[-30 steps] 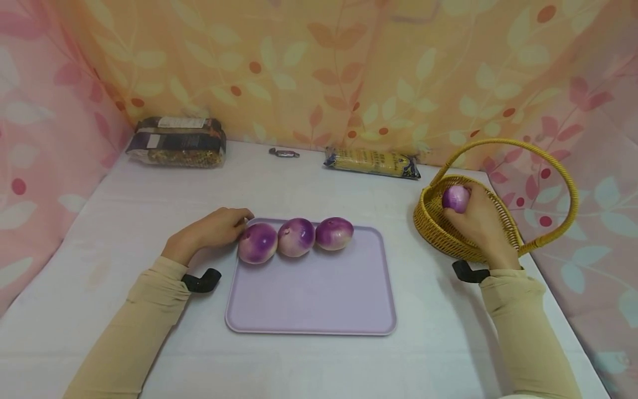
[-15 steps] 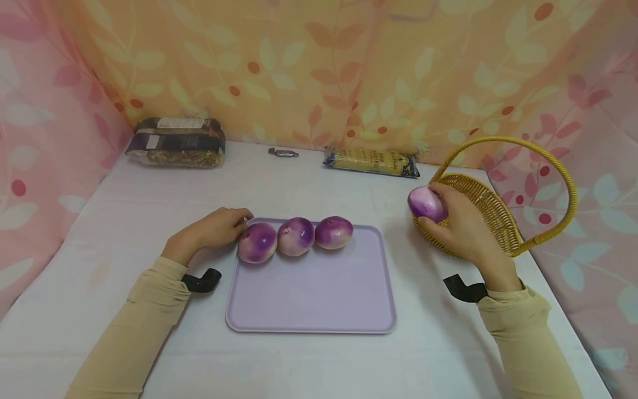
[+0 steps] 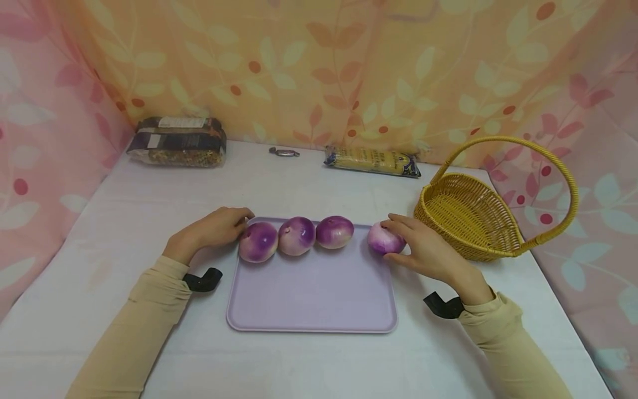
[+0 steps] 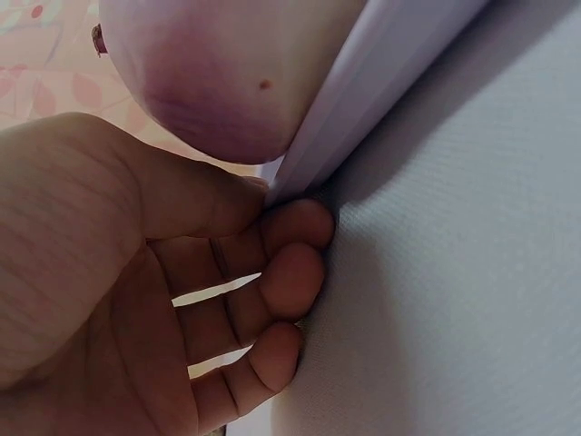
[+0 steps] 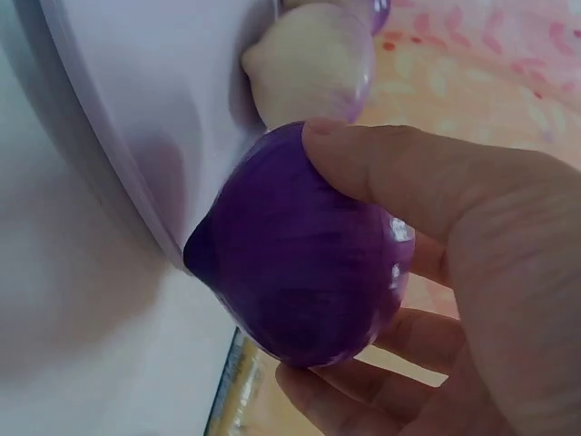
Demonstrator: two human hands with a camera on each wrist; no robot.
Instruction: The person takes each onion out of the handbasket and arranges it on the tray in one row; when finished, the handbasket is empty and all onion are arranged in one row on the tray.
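A purple onion [image 3: 385, 238] is held between the thumb and fingers of my right hand [image 3: 428, 249], over the far right corner of the lilac tray [image 3: 314, 299]. The right wrist view shows that onion [image 5: 290, 254] with its pointed tip towards the tray; whether it touches the tray I cannot tell. Three more purple-and-white onions, a left one [image 3: 258, 243], a middle one [image 3: 296, 236] and a right one [image 3: 335, 232], sit in a row along the tray's far edge. My left hand [image 3: 214, 228] pinches the tray's far left corner, thumb on the rim [image 4: 295, 177] and fingers curled against its outer side.
A yellow wicker basket [image 3: 468, 216] with a tall handle stands right of the tray. Along the back lie a dark bag of dry food [image 3: 176, 143], a small wrapped candy [image 3: 284, 152] and a yellow pack [image 3: 371, 162]. Floral curtains [image 3: 299, 66] enclose the white table [image 3: 124, 221].
My right hand has lifted the onion out of the basket and carried it left to the tray's far right corner. My left hand and the three onions in the row have stayed put.
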